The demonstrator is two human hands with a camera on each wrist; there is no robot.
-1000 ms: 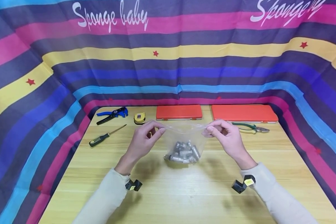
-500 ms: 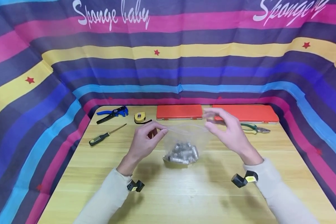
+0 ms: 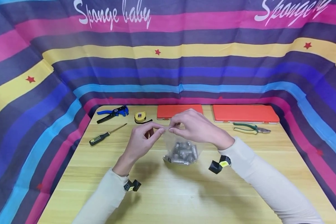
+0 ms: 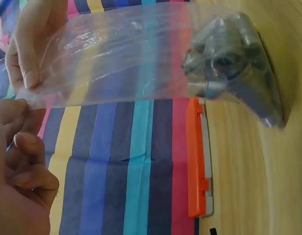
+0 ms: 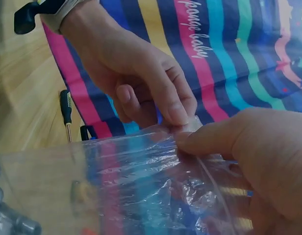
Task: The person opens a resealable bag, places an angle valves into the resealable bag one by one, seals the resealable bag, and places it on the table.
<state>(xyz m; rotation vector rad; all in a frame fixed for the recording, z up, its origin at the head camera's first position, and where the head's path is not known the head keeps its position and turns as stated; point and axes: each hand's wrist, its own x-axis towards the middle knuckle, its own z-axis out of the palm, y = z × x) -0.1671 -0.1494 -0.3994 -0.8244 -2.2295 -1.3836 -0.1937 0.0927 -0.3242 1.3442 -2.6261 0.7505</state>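
Note:
A clear zip bag [image 3: 172, 140] hangs upright over the table, with several metal sockets [image 3: 183, 152] gathered in its bottom. My left hand [image 3: 141, 140] pinches the bag's upper left corner between thumb and forefinger. Right beside it, my right hand [image 3: 194, 126] pinches the top edge of the bag, its fingertips almost meeting the left ones. In the right wrist view the bag's film [image 5: 136, 181] is stretched flat and both thumbs press close together at the corner. The left wrist view shows the sockets [image 4: 234, 68] bunched at the far end.
Behind the bag lie two red cases [image 3: 246, 113] and green-handled pliers [image 3: 249, 128]. On the left are a yellow tape measure [image 3: 140, 117], a blue wire stripper [image 3: 113, 114] and a screwdriver [image 3: 100, 139]. A striped cloth [image 3: 168, 71] stands around the wooden table [image 3: 173, 199].
My right hand let go of the bag's right corner, moved left across its mouth and now pinches it next to my left hand. The left hand kept its hold.

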